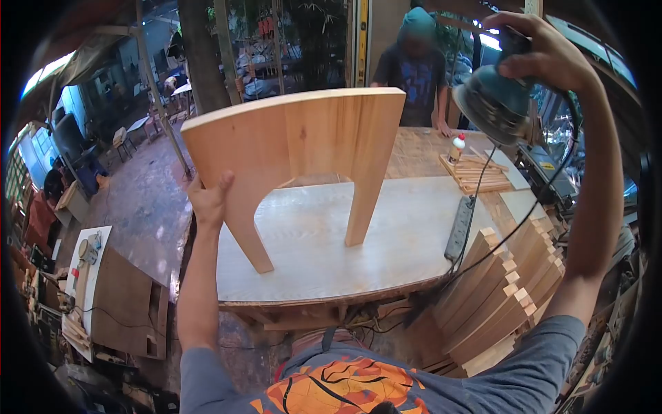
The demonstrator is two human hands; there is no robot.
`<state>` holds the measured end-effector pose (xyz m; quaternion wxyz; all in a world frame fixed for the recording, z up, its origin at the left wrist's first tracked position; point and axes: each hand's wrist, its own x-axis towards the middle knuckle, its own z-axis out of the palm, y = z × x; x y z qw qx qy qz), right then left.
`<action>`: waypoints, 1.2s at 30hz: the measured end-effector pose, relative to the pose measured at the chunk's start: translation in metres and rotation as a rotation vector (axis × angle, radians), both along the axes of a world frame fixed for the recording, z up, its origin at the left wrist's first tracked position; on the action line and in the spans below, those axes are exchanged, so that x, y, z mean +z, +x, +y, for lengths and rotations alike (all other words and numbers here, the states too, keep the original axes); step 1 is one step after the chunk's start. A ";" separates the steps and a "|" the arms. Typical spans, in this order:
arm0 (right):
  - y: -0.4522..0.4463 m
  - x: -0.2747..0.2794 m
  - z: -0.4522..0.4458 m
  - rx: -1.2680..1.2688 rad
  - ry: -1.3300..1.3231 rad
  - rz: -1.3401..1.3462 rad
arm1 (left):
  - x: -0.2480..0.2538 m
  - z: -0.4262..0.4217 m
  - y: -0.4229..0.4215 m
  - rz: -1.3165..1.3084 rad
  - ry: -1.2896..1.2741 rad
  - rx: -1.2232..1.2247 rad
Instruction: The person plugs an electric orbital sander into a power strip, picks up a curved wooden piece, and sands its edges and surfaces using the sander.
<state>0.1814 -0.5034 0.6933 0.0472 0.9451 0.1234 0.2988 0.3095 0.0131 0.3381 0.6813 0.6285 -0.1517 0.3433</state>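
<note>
A light wooden panel (pixel 303 134) with an arched cutout and two legs stands upright on the pale tabletop (pixel 303 276). My left hand (pixel 210 200) grips its left edge, thumb on the near face. Raised at the upper right, my right hand (pixel 545 58) is wrapped round the top of a teal power sander (pixel 500 100), which is tilted in the air with its round pad facing down and left, apart from the panel. A black cable hangs from the sander.
Across the table stands a person (pixel 414 76) in a teal head covering. A power strip (pixel 459 228), a glue bottle (pixel 456 148) and thin wood strips (pixel 476 172) lie on the right side. Stacked boards (pixel 483 297) stand at the near right; a wooden cabinet (pixel 127 297) is at the left.
</note>
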 end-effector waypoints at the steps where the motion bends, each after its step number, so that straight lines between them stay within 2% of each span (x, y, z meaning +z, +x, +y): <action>1: 0.007 0.003 0.020 0.072 -0.041 -0.042 | -0.005 0.007 0.001 -0.010 -0.013 0.002; 2: 0.005 0.013 0.054 0.080 -0.055 -0.053 | -0.008 0.016 0.002 0.022 0.018 -0.031; 4: -0.005 0.030 0.121 -0.099 -0.050 0.236 | -0.001 0.032 -0.001 0.048 0.047 -0.053; 6: 0.047 0.025 0.130 -0.103 -0.043 0.161 | 0.024 0.025 -0.010 -0.008 0.106 -0.081; 8: 0.074 0.019 0.158 0.135 -0.041 0.169 | 0.062 0.021 -0.018 -0.011 0.077 -0.156; 10: 0.095 0.014 0.184 0.139 -0.052 0.195 | 0.077 0.022 -0.015 -0.016 0.047 -0.218; 12: 0.118 0.007 0.202 0.149 -0.051 0.210 | 0.086 0.027 -0.011 0.035 0.121 -0.234; 20: 0.138 -0.002 0.243 0.057 -0.086 0.279 | 0.084 0.021 -0.010 -0.031 0.007 -0.282; 22: 0.147 -0.001 0.260 0.138 -0.130 0.304 | 0.084 0.022 -0.009 -0.038 0.023 -0.276; 30: 0.107 -0.005 0.373 0.208 -0.125 0.277 | 0.084 0.025 -0.012 0.031 -0.037 -0.349; 32: 0.117 -0.007 0.392 0.339 -0.150 0.240 | 0.086 0.027 -0.012 0.060 0.053 -0.302; 36: 0.113 -0.004 0.436 0.359 -0.140 0.312 | 0.085 0.028 -0.008 0.032 0.058 -0.321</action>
